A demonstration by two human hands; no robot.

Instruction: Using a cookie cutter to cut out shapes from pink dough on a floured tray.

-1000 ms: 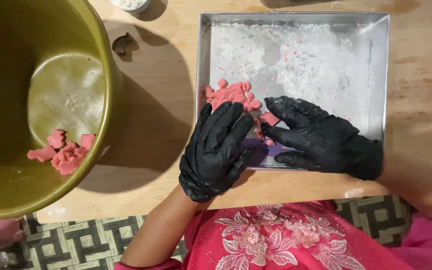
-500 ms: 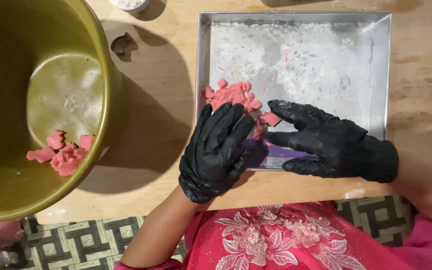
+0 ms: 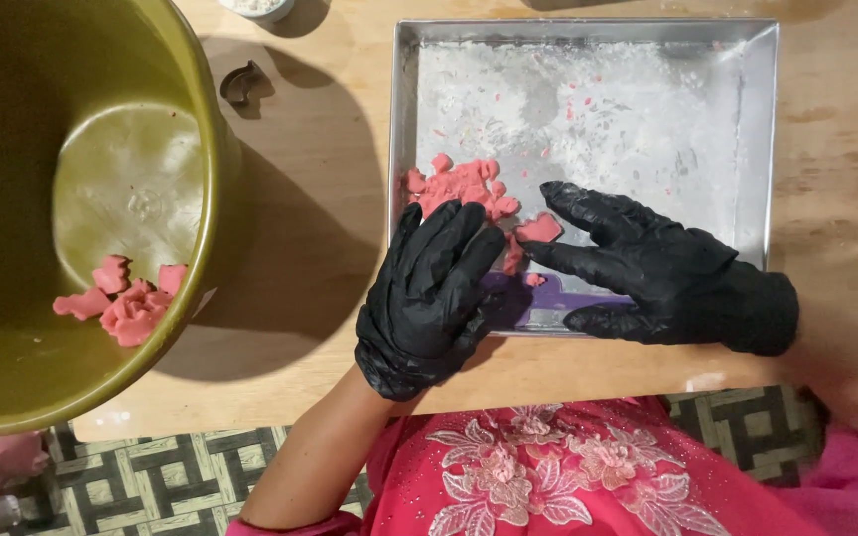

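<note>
While pink dough scraps [image 3: 123, 304] sit in the olive bowl [image 3: 206, 149], both open hands, left hand [image 3: 431, 298] and right hand [image 3: 659, 273], gather pink dough [image 3: 464, 185] in the floured tray [image 3: 757, 129].

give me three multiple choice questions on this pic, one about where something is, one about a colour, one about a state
1. Where does the loose heap of pink dough pieces lie?
A. in the metal tray
B. on the bare table
C. on the floor

2. What colour are the gloves on both hands?
A. white
B. black
C. blue

3. How is the left hand placed?
A. raised clear of the table
B. inside the green bowl
C. fingers resting on the tray's near edge beside the dough

Answers: 1 A, the heap sits on the floured metal tray. 2 B, the left hand and the right hand both wear black gloves. 3 C, its fingers reach over the tray's near edge to the pieces.
</note>
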